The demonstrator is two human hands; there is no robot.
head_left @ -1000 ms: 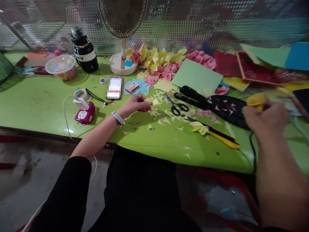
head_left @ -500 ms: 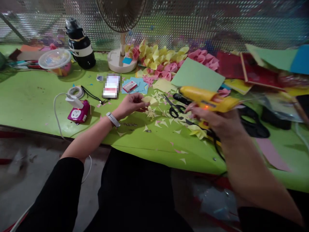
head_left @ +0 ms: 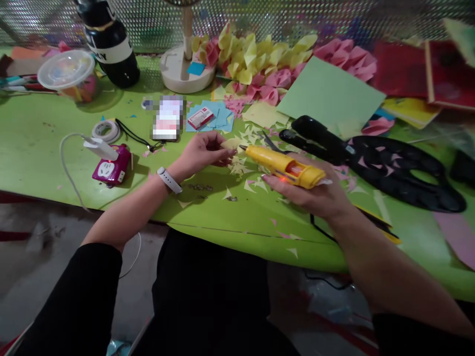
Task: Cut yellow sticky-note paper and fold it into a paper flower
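Observation:
My right hand (head_left: pixel 315 195) grips a yellow glue gun (head_left: pixel 284 165) with its nozzle pointing left. The tip sits close to a small folded yellow paper piece (head_left: pixel 230 144) that my left hand (head_left: pixel 204 153) pinches against the green table (head_left: pixel 44 148). A white band is on my left wrist. Small yellow and pink paper scraps (head_left: pixel 248 183) lie scattered under and around both hands.
Yellow and pink folded paper flowers (head_left: pixel 260 64) are piled at the back by a fan base (head_left: pixel 185 74). A light green sheet (head_left: pixel 330 96), large black cutters (head_left: pixel 371 158), a phone (head_left: pixel 167 118), a magenta socket block (head_left: pixel 111 168), tape roll (head_left: pixel 106 131), black bottle (head_left: pixel 109 42) and plastic tub (head_left: pixel 67 74) stand around.
My right hand picked up the glue gun at the far right and carried it left, down to the paper in my left hand. The view tipped down and closer.

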